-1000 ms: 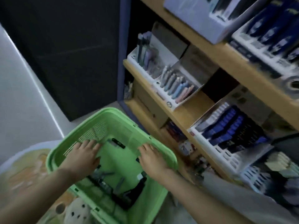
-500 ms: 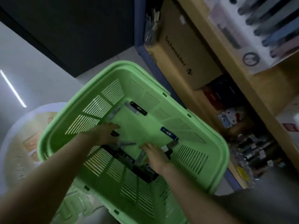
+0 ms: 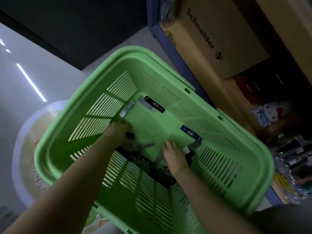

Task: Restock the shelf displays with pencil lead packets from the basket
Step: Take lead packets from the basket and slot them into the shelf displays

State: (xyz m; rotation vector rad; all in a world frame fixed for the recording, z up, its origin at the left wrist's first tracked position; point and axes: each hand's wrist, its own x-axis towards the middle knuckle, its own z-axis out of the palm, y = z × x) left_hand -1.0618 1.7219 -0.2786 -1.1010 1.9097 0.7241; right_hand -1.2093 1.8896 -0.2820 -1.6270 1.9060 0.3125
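Both hands are lowered into the green basket [image 3: 236, 142], among the pencil lead packets.

The packets are scattered over the basket floor. A black packet [image 3: 154, 104] and a clear packet [image 3: 127, 108] lie at the far side, a blue packet [image 3: 190, 133] lies near the right wall, and a dark heap [image 3: 135, 154] is gathered between the wrists. They are judged to be light, stiff, slim plastic cases, smooth and likely to slip, with brittle leads inside, so each is best pinched across its long edges and not squeezed flat. The left hand [image 3: 116, 130] is bent downward at the wrist with its fingers tucked into the heap. The right hand [image 3: 173, 154] is laid knuckles-up over packets at the near right. Whether anything is gripped by either hand cannot be told, as the fingertips are hidden. A cardboard box [image 3: 219, 39] is seen on the shelf beyond.
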